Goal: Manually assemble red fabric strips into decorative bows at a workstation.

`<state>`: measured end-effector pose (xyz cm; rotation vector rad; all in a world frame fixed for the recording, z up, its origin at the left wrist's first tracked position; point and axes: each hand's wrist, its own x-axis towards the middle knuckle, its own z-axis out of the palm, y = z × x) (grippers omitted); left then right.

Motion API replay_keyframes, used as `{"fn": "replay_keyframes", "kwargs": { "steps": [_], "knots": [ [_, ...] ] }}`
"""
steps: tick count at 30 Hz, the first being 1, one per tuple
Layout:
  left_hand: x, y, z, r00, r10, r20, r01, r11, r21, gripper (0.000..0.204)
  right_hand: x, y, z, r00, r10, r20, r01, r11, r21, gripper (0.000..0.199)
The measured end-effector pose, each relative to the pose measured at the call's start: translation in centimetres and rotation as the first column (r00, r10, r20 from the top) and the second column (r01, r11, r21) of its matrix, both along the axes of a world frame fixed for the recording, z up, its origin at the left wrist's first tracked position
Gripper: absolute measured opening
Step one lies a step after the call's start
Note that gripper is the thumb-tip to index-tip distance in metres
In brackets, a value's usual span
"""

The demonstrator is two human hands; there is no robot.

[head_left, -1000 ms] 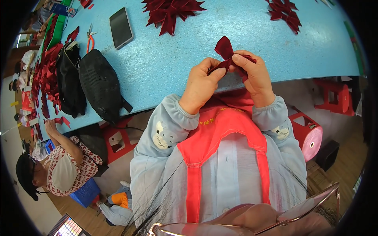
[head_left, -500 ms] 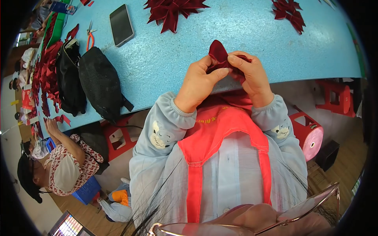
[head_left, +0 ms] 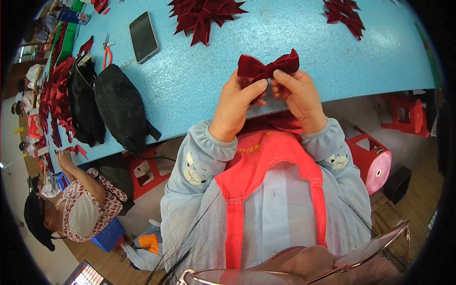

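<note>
A dark red velvet bow (head_left: 254, 67) is held just above the table's near edge, its two loops spread to left and right. My left hand (head_left: 240, 97) pinches it near the middle from the left, thumb in front. From the right, my right hand (head_left: 295, 90) grips the other loop, its thumb close to the bow's centre. Both hands are closed on it. Beyond them on the table lies a pile of similar dark red bows (head_left: 204, 16), with a smaller pile of bows (head_left: 344, 18) at the far right.
On the blue table (head_left: 190, 85) lie a phone (head_left: 144, 38), orange-handled pliers (head_left: 108, 54), a black mesh pouch (head_left: 121, 99) and a black bag (head_left: 85, 102). Red ribbon pieces (head_left: 59, 90) heap at the left, where a co-worker (head_left: 85, 209) sits. A red stool (head_left: 368, 154) stands at right.
The bow has been turned and lifted slightly, so both loops now face up and show fully. Before, it was bunched between my fingers with one loop upright. Both hands still hold it.
</note>
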<state>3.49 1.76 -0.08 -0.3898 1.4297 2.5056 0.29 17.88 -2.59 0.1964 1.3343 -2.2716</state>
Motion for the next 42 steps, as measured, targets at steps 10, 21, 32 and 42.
{"fn": "replay_keyframes", "kwargs": {
  "steps": [10,21,32,42],
  "knots": [
    [1.3,-4.8,1.6,0.974,-0.049,0.22,0.15,0.871,-0.468,0.019,0.2,3.5,2.2,0.899,-0.008,-0.438,0.319,0.697,0.642,0.017],
    [1.7,-0.8,-0.3,0.615,-0.688,-0.385,-0.496,0.042,-0.868,0.032,-2.4,4.1,1.1,0.416,0.485,-0.769,0.552,0.537,0.637,0.022],
    [-0.6,-5.0,-0.8,0.852,-0.37,-0.37,-0.288,0.261,-0.922,0.022,-1.2,1.7,1.7,0.146,0.625,-0.767,0.601,0.56,0.571,0.031],
    [-5.8,-5.7,-0.1,0.733,-0.653,-0.19,0.039,0.319,-0.947,0.016,-1.2,0.3,1.0,0.23,0.738,-0.635,0.476,0.484,0.734,0.033]
  ]
}}
